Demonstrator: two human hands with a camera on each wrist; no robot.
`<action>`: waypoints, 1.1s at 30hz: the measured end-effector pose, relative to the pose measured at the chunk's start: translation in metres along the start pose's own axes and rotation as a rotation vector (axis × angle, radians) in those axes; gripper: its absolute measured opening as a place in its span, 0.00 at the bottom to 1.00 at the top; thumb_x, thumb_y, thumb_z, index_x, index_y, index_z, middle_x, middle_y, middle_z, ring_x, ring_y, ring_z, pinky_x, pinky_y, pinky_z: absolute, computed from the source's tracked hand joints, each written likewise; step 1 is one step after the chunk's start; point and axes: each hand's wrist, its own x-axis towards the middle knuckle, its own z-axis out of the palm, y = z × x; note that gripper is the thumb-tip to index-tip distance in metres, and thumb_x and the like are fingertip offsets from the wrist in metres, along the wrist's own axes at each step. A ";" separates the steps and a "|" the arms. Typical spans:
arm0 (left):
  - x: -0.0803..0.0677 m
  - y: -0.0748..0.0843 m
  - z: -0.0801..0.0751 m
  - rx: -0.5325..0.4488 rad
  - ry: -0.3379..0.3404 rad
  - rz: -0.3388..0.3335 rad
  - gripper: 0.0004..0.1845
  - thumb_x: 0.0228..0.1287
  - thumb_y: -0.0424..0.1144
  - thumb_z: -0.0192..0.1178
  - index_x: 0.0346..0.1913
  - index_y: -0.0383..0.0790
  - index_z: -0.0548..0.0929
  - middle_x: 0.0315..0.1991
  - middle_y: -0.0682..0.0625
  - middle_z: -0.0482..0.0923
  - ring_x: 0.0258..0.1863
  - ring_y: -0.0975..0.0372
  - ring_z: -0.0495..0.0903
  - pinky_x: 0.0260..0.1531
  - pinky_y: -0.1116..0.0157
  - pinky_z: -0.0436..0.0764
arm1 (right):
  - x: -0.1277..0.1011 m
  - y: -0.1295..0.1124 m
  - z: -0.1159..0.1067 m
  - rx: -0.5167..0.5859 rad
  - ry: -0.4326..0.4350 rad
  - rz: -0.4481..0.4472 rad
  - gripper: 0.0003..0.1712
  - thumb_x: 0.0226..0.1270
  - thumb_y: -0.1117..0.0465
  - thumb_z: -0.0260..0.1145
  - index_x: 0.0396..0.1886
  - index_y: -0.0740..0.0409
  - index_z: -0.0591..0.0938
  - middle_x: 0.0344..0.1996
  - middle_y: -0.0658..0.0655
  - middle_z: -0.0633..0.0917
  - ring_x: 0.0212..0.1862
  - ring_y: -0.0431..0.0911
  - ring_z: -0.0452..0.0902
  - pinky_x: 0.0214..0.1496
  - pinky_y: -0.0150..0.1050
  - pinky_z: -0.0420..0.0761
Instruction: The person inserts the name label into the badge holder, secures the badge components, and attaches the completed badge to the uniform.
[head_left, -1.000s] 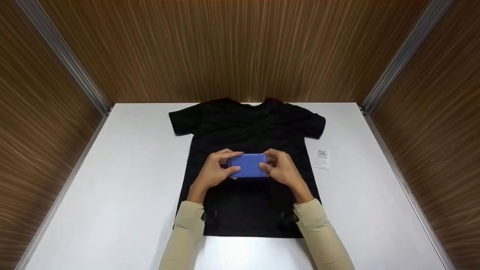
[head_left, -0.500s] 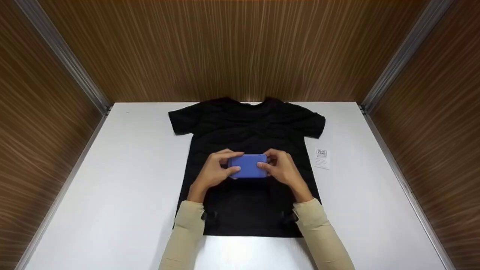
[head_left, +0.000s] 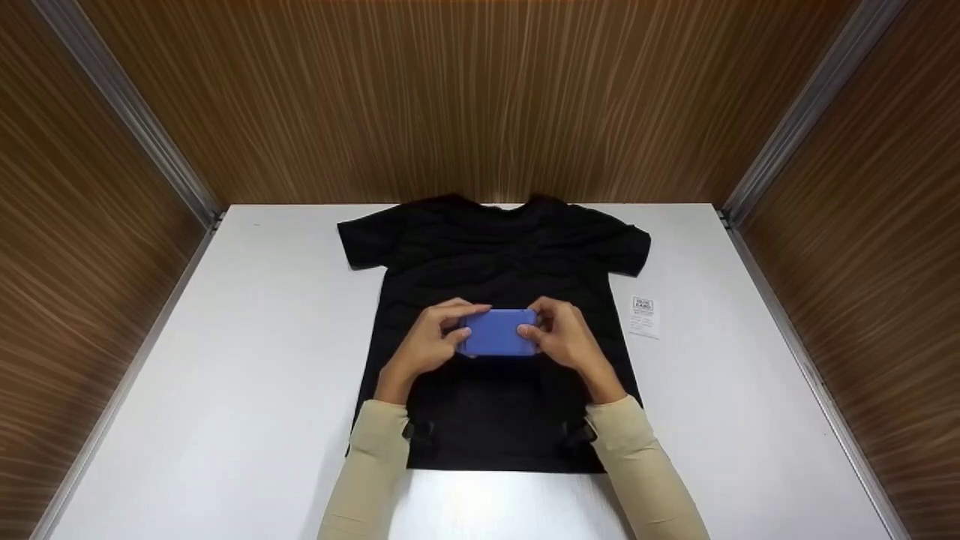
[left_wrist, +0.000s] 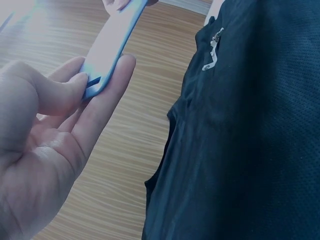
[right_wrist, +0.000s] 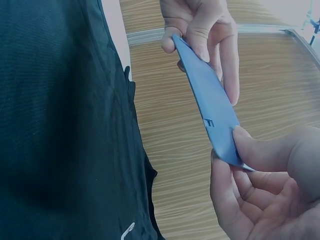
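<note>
Both hands hold a thin blue plastic card holder [head_left: 499, 334], flat with rounded corners, above the middle of a black T-shirt [head_left: 480, 266]. My left hand [head_left: 429, 339] pinches its left end, thumb on the near face and index finger along the top edge. On the right end, my right hand [head_left: 568, 339] grips with the thumb in front and fingers behind. A small slot near one end of the card holder [right_wrist: 212, 107] shows in the right wrist view. The fingers behind it are partly hidden in the head view.
A white printed card [head_left: 643, 316] lies on the white table [head_left: 225, 360], right of the shirt. In the left wrist view, a small pale, strap-like shape [left_wrist: 213, 52] shows on the black cloth. Wood-patterned panels [head_left: 480, 97] stand behind and at both sides.
My left thumb has slid left toward the end of the card holder, which has shifted very slightly to the right. The right hand, shirt and card stay nearly as they were.
</note>
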 end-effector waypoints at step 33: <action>-0.002 0.002 -0.004 0.022 0.007 0.008 0.28 0.68 0.16 0.52 0.65 0.40 0.83 0.57 0.42 0.82 0.46 0.55 0.79 0.37 0.67 0.77 | -0.001 0.000 -0.006 0.115 -0.048 0.001 0.07 0.65 0.72 0.72 0.42 0.69 0.86 0.31 0.65 0.87 0.27 0.48 0.83 0.25 0.35 0.83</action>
